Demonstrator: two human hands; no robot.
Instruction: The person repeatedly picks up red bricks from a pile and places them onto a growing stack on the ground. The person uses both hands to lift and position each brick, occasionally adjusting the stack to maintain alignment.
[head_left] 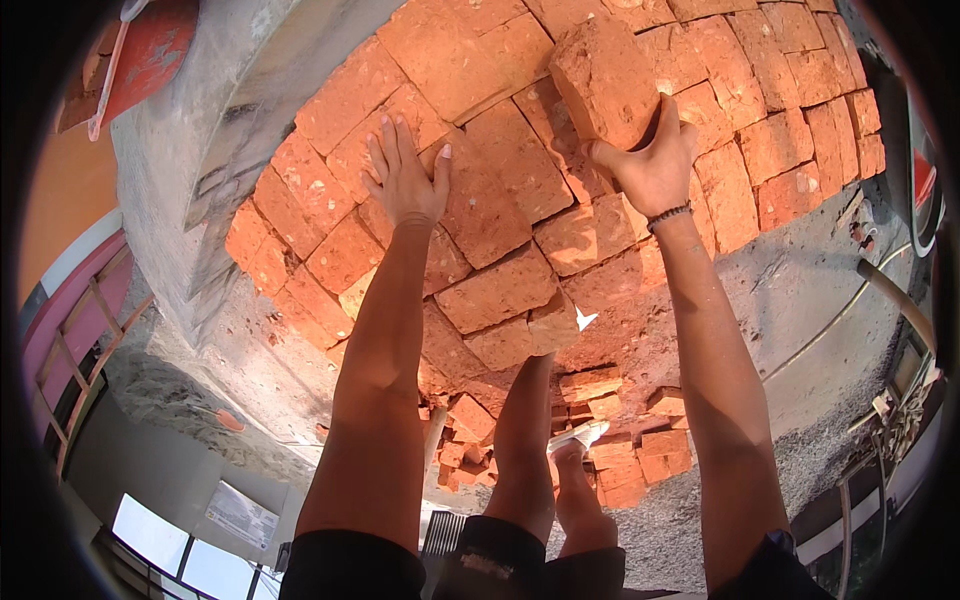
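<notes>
My left hand (405,185) lies on the top of a large stack of orange-red bricks (495,290), its fingers stretched out and slightly spread over one brick. To its right, my right hand (655,165) grips the end of a loose brick (605,80) with thumb and fingers. That brick is raised and tilted above the others near the top middle. A beaded bracelet circles my right wrist. My legs show below, between my forearms, beside the lower edge of the stack.
A grey concrete wall (195,150) runs along the left. A red object (145,50) stands at the upper left. Loose bricks (660,455) lie by my feet on rough grey ground. A pole (895,300) is at the right, and wooden railings (85,360) are at the left.
</notes>
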